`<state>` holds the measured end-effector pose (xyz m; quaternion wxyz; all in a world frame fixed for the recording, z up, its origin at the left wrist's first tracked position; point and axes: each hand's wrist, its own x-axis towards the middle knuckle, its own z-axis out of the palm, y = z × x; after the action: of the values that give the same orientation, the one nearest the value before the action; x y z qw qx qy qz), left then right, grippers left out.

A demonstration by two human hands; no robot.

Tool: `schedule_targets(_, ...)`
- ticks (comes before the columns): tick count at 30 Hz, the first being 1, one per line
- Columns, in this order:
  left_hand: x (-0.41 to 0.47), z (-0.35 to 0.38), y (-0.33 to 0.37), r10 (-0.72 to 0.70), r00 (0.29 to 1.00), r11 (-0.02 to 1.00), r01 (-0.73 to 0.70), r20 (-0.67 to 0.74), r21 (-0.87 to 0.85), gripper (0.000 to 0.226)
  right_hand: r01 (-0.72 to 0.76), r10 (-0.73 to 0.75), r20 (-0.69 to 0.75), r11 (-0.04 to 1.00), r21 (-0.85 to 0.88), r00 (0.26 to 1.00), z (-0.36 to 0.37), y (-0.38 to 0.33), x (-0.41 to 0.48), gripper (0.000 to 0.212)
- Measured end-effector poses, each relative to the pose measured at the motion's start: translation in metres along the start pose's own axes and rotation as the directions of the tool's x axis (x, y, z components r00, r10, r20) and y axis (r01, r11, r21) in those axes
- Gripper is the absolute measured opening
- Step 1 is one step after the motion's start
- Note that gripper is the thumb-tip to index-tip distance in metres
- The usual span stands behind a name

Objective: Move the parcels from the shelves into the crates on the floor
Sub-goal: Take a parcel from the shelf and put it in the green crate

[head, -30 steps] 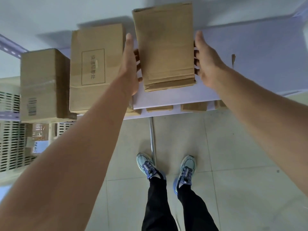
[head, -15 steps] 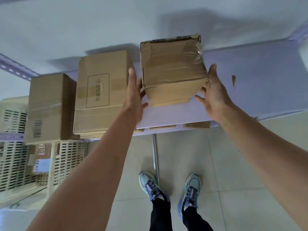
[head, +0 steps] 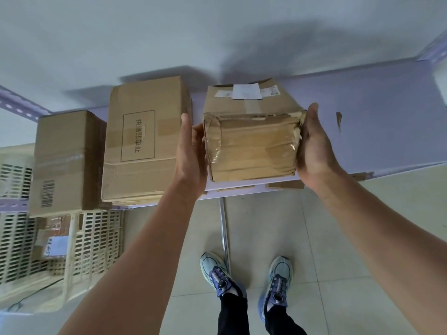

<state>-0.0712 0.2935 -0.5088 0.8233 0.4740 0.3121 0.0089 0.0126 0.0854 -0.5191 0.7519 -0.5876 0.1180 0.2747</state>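
A taped brown cardboard parcel (head: 251, 143) with a white label on top is held over the front of the pale purple shelf (head: 377, 122). My left hand (head: 191, 153) presses its left side and my right hand (head: 314, 146) presses its right side. Two more parcels stand on the shelf to the left: a large box with a printed frame (head: 142, 143) and a smaller box with a barcode (head: 65, 163). A cream slatted crate (head: 96, 240) sits on the floor at lower left, with a parcel (head: 52, 243) inside it.
My two feet in light blue shoes (head: 244, 276) stand on the tiled floor below the shelf edge. A metal shelf post (head: 225, 233) runs down between them. A white wall rises behind the shelf. Another crate (head: 14, 180) shows at far left.
The parcel has been tipped and drawn toward the shelf's front edge between both hands, so its labelled top now shows. The view has shifted lower, revealing more of the crate.
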Motion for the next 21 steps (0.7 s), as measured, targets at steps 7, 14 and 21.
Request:
schedule_targets(7, -0.012, -0.012, -0.022, 0.026, 0.994, 0.998, -0.02, -0.107, 0.06, 0.063, 0.009, -0.011, -0.068, 0.999, -0.033, 0.998, -0.001, 0.021, -0.01, 0.053)
schedule_targets(14, -0.019, -0.013, -0.041, -0.006, 0.999, 0.991, 0.013, -0.051, 0.134, 0.063, -0.073, 0.066, -0.075, 0.993, -0.09, 0.995, 0.001, 0.04, -0.016, 0.058)
schedule_targets(21, -0.028, -0.011, -0.042, 0.046, 0.99, 0.978, -0.072, 0.136, 0.195, 0.069, -0.032, 0.022, -0.067, 0.987, -0.156, 0.998, 0.011, 0.039, -0.027, 0.065)
